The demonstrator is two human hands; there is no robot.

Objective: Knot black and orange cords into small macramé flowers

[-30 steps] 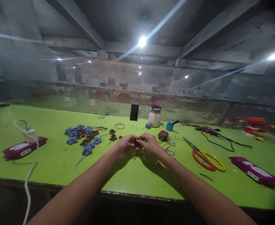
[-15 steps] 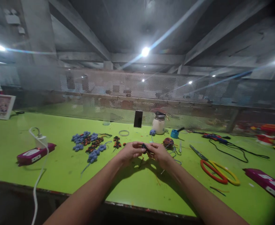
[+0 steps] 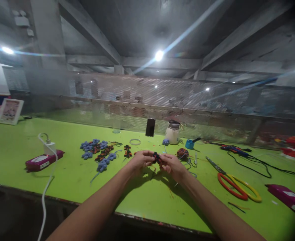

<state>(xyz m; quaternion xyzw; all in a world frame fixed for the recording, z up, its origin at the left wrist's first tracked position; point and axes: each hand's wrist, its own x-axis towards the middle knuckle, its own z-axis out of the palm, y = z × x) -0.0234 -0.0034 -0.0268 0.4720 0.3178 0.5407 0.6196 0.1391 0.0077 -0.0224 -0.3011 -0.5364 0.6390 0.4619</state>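
Between my two hands is a small dark crocheted piece (image 3: 157,156) with orange-red flecks, held just above the green table. The fingers of my left hand (image 3: 142,160) pinch its left side. On its right side, my right hand (image 3: 171,164) has its fingertips closed on it too. A short yarn tail hangs below the piece. Past my right hand lies a dark multicoloured yarn ball (image 3: 182,153) with loose strands. Left of my hands are black-and-orange crocheted flowers (image 3: 127,151) and a group of blue crocheted flowers (image 3: 103,164), one trailing a blue tail.
Large scissors (image 3: 234,184) with red and yellow handles lie at right. Behind stand a phone (image 3: 150,127), a pale jug (image 3: 172,133) and a blue pot (image 3: 189,144). Purple power strips (image 3: 44,161) sit at both sides, the left one with a white cable (image 3: 43,197). A ring (image 3: 134,142) lies behind.
The camera view has turned slightly left, so the table things sit farther right. The crocheted piece has tilted a little between my fingers and shows more of its orange-red flecks.
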